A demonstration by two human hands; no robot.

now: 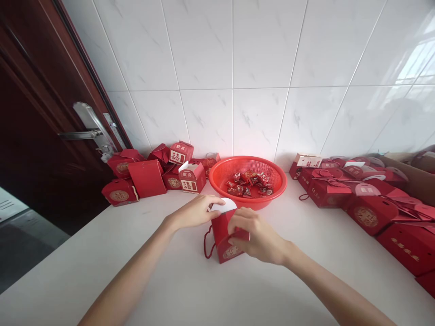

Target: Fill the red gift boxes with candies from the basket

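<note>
A red gift box with a gold round print stands on the white table in front of me, its white-lined flap raised at the back. A dark red cord loop hangs down its left side. My left hand pinches the raised flap between thumb and fingers. From the right, my right hand grips the front flap and side edge, with its fingers curled over the box. Part of the box is hidden behind that hand. Just behind stands a red plastic basket with wrapped candies in it.
Several red boxes stand against the tiled wall at the left. Many more red boxes are lined up along the right side, near a cardboard carton. A dark wooden door with a metal handle is at the left.
</note>
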